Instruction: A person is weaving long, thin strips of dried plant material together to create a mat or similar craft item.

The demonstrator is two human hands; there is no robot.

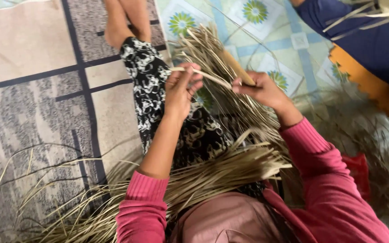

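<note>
The left hand (183, 87) pinched one pale dried leaf strip (212, 77) above the person's lap. The right hand (260, 90) was closed around a bundle of dried strips (208, 54) fanning toward the patterned floor mat (275, 40). More strips (203, 173) lay across the lap.

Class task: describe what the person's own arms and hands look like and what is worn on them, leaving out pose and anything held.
Both arms wear pink long sleeves with ribbed cuffs. The left sleeve is pushed up toward the elbow, leaving the forearm bare; the right sleeve reaches near the wrist. The left hand and right hand are bare: no gloves, and no rings or watch can be seen.
</note>
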